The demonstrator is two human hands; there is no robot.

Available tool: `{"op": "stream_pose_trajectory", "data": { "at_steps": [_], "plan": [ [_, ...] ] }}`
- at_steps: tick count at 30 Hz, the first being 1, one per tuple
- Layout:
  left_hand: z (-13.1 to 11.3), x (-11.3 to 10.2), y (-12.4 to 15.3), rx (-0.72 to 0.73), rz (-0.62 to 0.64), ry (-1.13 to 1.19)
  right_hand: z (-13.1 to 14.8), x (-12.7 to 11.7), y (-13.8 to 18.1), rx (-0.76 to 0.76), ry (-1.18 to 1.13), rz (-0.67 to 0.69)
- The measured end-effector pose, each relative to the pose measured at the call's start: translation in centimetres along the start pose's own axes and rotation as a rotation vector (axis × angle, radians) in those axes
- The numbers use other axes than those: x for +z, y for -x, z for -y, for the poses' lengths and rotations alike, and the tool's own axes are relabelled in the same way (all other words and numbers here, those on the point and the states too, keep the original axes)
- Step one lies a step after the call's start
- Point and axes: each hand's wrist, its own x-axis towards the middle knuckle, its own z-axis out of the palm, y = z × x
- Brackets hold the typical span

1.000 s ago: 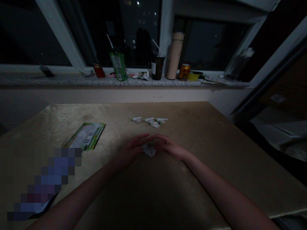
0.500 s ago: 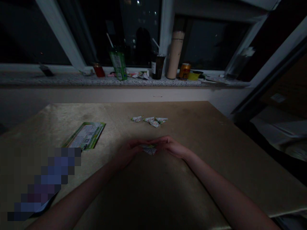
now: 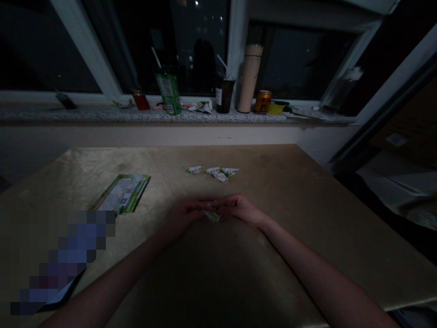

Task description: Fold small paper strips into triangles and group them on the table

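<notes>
Between my two hands, low over the table's middle, is a small folded piece of printed paper (image 3: 213, 216), white and green, its lower tip pointing toward me. My left hand (image 3: 186, 215) pinches its left side with thumb and fingers. From the right, my right hand (image 3: 241, 209) grips the same piece, fingertips meeting the left ones along its upper edge. The fingers cover much of the paper. Just beyond them lie several similar small folded paper triangles (image 3: 221, 173), some touching, with one triangle (image 3: 195, 169) a little apart to the left.
A green printed packet (image 3: 124, 193) lies left on the table (image 3: 273, 173); near it is a blurred-out device (image 3: 68, 259). On the windowsill (image 3: 198, 117) stand a green cup (image 3: 169, 93), a dark cup (image 3: 224, 94), a tall pink flask (image 3: 250, 78) and an orange can (image 3: 262, 101).
The folded paper has turned between my fingers, showing a greener printed face now. My right fingertips have shifted slightly left and down over it. The triangles beyond have not moved.
</notes>
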Motion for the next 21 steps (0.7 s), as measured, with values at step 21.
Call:
{"op": "stream_pose_trajectory", "data": {
  "at_steps": [21],
  "plan": [
    [-1.4,0.9,-0.2,-0.193,-0.129,-0.177,0.1,0.4,-0.4,0.02,-0.005,-0.258]
  ]
}}
